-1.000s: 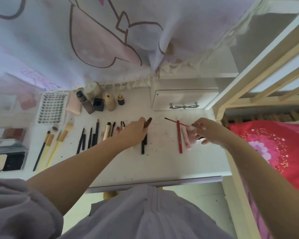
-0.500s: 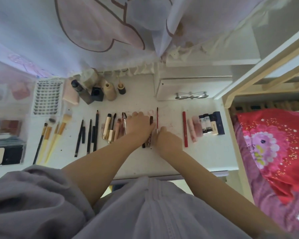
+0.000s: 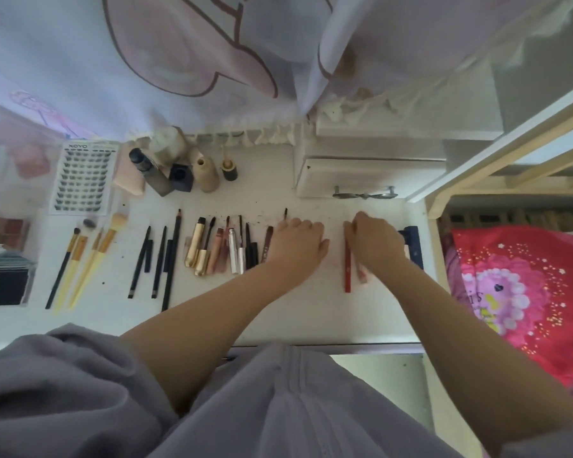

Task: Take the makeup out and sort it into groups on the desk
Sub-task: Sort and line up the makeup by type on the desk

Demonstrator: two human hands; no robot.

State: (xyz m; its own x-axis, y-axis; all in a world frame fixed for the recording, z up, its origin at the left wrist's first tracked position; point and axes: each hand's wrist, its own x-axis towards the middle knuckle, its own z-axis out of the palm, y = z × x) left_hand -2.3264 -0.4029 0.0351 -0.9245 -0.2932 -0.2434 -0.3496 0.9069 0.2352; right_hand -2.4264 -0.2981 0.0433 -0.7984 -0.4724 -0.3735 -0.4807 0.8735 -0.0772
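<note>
White tabletop [image 3: 186, 312] carries the makeup laid out in rows running from front edge to back. Near the left edge lie yellow-handled brushes [image 3: 80, 262], then black pencils [image 3: 161, 259], then gold and pink tubes [image 3: 209, 247] with slim wands beside them. At the back edge stand small bottles [image 3: 186, 170] and a lash card [image 3: 83, 178]; palettes [image 3: 4, 259] sit at the far left.

Left hand [image 3: 298, 246] lies palm down on the tabletop near the middle, fingers held together and fairly straight, covering some thin sticks; a dark tip pokes out beyond the fingertips. What is under the palm cannot be told.

Right hand [image 3: 374, 241] rests toward the right edge, fingers bent down onto a red pencil [image 3: 347, 269] and a pink tube [image 3: 361, 272] lying side by side; whether it pinches them or only presses on them cannot be told. A dark blue case [image 3: 414, 242] shows just beyond it. A white drawer box [image 3: 368, 173] stands at the back right corner.
</note>
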